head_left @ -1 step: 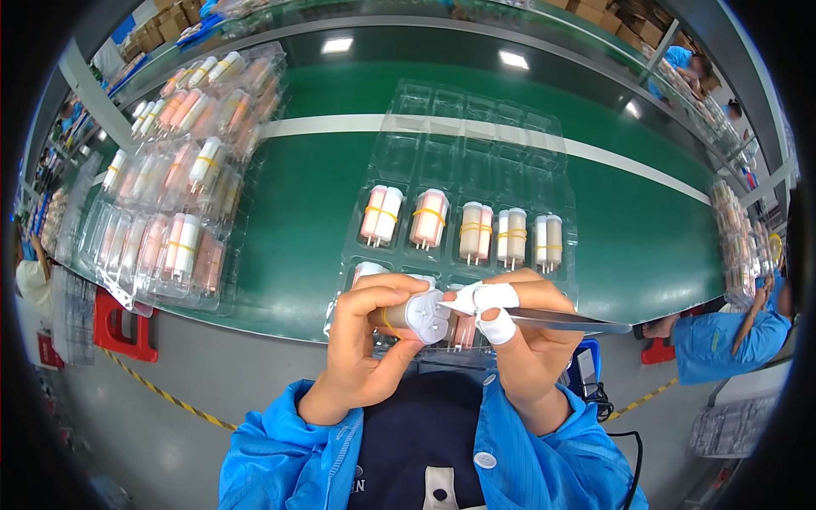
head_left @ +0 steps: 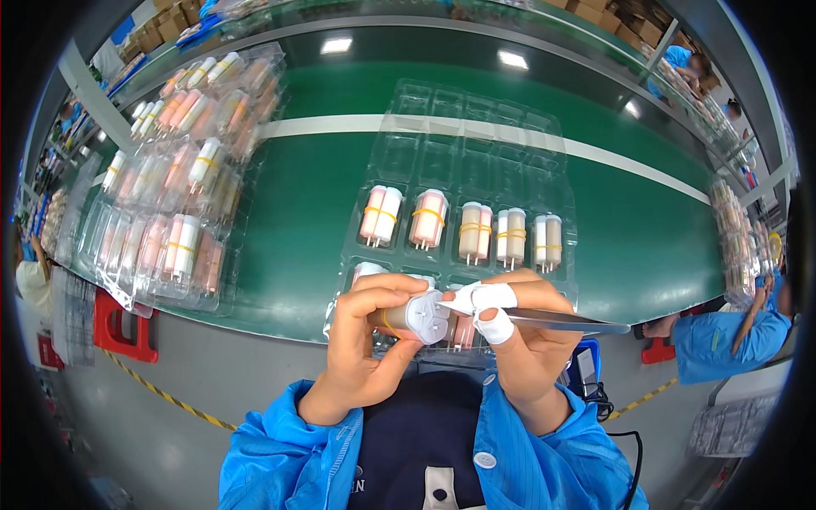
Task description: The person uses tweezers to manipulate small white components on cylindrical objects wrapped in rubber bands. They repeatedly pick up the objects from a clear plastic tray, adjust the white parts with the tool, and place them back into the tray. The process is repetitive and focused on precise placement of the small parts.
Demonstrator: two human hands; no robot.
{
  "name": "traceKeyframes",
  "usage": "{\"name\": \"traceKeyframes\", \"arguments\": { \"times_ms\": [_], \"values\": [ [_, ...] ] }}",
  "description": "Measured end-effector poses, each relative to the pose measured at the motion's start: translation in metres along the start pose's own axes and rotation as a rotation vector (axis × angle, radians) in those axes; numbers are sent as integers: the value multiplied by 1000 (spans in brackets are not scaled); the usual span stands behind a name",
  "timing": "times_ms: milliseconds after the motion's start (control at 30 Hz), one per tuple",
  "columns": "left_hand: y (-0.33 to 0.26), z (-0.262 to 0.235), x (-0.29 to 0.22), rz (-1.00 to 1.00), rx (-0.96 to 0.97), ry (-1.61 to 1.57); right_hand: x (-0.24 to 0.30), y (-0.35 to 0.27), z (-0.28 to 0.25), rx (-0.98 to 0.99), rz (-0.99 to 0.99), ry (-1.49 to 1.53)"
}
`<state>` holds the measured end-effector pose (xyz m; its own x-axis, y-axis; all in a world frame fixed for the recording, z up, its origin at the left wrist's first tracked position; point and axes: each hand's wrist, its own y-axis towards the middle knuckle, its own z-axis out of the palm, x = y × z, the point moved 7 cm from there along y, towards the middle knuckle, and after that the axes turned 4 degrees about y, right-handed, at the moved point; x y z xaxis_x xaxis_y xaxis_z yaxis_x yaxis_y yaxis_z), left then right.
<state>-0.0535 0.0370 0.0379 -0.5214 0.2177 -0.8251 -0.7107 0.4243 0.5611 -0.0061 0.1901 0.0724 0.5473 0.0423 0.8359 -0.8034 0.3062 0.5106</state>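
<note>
My left hand is closed round a bundle of capped tubes with a yellow band, its white round ends turned to the right. Taped in white at thumb and forefinger, my right hand grips a long silver metal tool that looks like tweezers. The tool's inner end is mostly hidden by the fingers, close to the white caps. Beneath both hands lies a clear plastic tray. One row of it holds several banded bundles of white, pink and beige tubes, pins toward me; the nearer row is partly covered by my hands.
Stacked clear trays of similar tubes stand on the green bench at the left. More stacked trays are at the far right, near a person in blue. Red stools stand on the floor beside the bench.
</note>
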Motion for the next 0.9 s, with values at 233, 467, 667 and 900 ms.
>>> {"name": "traceKeyframes", "arguments": {
  "times_ms": [233, 467, 667, 900],
  "values": [
    [0, 0, 0, 109, -32, 41, 3, 4, 2, 32, -73, -64],
    [0, 1, -3, 133, -5, 131, 6, 1, 1, 29, -61, -98],
    [0, 3, -2, 147, -11, 57, 9, 2, 3, 19, -59, -82],
    [0, 4, -2, 125, -19, 72, 8, 0, 4, 25, -25, -68]
  ]
}}
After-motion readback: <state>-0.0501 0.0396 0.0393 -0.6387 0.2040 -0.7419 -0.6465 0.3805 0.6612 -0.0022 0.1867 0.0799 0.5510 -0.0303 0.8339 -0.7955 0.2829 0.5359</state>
